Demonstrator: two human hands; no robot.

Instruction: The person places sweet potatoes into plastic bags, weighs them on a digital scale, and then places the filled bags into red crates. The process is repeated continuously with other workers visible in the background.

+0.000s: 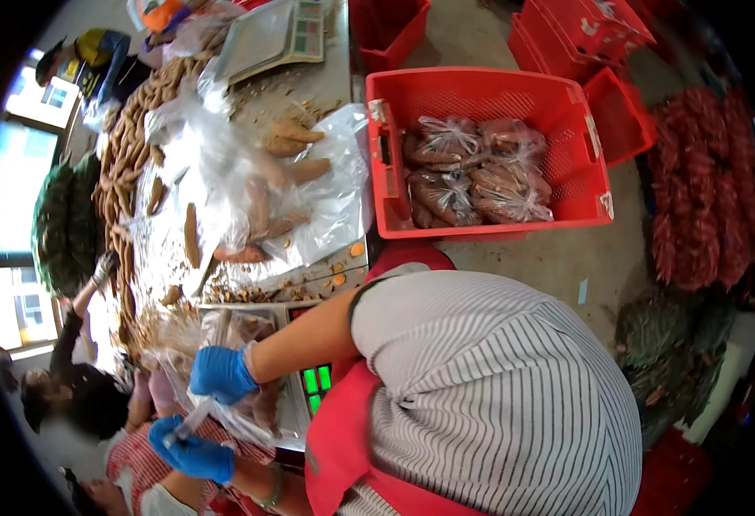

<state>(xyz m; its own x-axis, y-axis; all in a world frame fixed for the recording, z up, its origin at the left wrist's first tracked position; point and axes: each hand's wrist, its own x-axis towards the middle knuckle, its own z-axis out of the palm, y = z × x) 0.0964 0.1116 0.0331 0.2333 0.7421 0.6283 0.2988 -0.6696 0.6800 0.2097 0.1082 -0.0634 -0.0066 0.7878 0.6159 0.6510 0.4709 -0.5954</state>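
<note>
Gripping a clear bag (264, 406), lower left

Clutching it in the right hand (224, 375), a pale strip (191, 420) in the left hand (191, 451), over a scale (295, 420). Beyond, past a red crate (567, 155) at upper centre, to tubers (126, 155) heaped on the surface (336, 84), upper left.

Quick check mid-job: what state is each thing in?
Right hand: blue-gloved, closed on the clear bag
Left hand: blue-gloved, closed on a translucent strip
Clear bag: filled
Display: lit green
Red crate: upright, open-topped
Crated bags: filled, gathered shut
Loose tubers: heaped
</note>
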